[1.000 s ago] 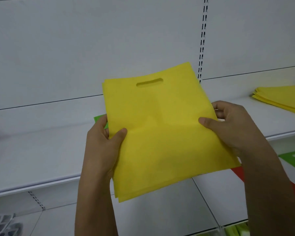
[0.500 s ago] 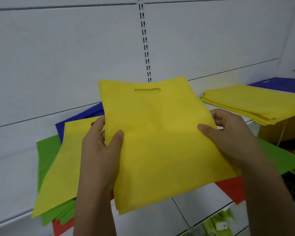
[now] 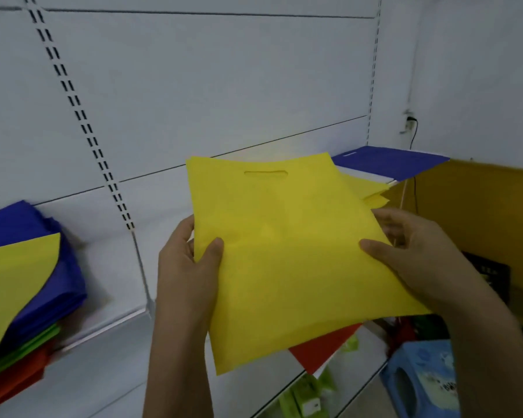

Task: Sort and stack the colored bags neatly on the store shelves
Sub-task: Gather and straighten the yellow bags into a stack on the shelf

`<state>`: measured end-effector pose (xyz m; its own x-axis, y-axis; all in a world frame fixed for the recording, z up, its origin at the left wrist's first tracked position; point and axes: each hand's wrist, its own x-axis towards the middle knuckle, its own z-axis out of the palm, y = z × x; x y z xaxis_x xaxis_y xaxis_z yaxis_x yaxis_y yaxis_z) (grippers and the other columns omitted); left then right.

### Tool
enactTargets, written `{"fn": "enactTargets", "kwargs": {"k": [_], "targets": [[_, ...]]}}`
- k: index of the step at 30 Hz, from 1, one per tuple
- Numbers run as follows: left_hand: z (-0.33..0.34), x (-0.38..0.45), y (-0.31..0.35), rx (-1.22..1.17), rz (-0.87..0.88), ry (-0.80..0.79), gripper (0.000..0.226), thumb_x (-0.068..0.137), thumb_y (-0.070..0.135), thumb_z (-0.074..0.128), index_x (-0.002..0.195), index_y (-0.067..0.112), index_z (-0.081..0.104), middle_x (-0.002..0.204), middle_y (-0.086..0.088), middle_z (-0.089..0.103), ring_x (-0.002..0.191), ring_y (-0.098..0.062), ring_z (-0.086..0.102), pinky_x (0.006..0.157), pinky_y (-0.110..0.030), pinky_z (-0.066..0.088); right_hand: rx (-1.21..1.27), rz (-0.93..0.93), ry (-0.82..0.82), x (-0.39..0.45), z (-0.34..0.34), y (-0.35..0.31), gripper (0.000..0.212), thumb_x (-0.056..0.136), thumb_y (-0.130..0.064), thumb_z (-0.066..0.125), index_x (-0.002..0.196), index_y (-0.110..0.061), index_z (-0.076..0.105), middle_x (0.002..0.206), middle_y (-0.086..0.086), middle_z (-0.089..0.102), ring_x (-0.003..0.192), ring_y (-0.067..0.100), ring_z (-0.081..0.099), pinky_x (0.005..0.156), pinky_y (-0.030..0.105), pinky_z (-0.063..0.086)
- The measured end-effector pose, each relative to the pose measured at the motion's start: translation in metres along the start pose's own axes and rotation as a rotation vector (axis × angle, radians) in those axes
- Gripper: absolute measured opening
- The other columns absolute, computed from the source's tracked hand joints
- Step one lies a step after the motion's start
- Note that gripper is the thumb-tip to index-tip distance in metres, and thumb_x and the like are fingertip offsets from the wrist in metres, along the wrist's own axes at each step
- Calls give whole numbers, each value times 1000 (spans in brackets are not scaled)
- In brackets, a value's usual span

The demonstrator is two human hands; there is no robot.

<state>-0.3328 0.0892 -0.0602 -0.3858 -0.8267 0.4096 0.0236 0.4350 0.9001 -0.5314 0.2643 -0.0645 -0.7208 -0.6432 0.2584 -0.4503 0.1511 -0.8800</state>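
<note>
Both hands (image 3: 299, 267) grip yellow bags (image 3: 290, 254).

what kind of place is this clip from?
Likely a shop or its stockroom: white slotted shelving, sorted piles of coloured bags on the shelf, and small packaged goods on a lower shelf.

Two bare forearms come up from the bottom edge of the view, one on each side, and neither carries a sleeve, cuff, watch or band along the length that shows. The left hand (image 3: 191, 267) and the right hand (image 3: 414, 260) are ungloved and wear no rings on the fingers in view. The thumbnails that show are short and unpainted.
</note>
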Motion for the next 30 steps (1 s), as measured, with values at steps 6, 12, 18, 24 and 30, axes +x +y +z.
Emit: {"fn": "enactTargets", "kwargs": {"k": [6,12,18,24,30], "targets": [[74,19,-6,-60,-85,-67,30,94,12,55,95,42,57,79,12,72,68,-7,69,51,-17,52,-98,27,57,38,-43,45,39,89,-19,63,126,-28,55,99,-9,62,97,16,59,76,35,46],[126,62,-24,-56,-97,-72,28,94,13,55,101,40,57,85,7,73,70,-8,70,50,-15,50,-182,-15,190,103,-49,74,32,89,-18,62,119,-27,59,95,-8,58,90,16,55,73,33,41],[150,122,-41,17,-54,-47,27,94,14,54,112,34,52,102,15,63,90,-2,63,61,-14,50,-204,-77,261,192,-46,63,26,90,-20,61,115,-26,60,91,-12,54,83,5,48,75,27,36],[150,159,-58,245,-115,-10,55,91,22,60,140,25,36,127,6,51,106,-12,49,87,-35,44,-198,-106,186,253,-16,65,27,91,-20,60,118,-20,60,100,-5,57,93,12,48,80,30,36],[155,161,-76,663,-244,-86,77,93,26,56,151,19,7,150,-6,33,131,-27,39,100,-35,35,-327,-103,-36,279,16,91,29,92,-16,57,121,-18,57,117,7,61,98,16,52,86,30,40]]}}
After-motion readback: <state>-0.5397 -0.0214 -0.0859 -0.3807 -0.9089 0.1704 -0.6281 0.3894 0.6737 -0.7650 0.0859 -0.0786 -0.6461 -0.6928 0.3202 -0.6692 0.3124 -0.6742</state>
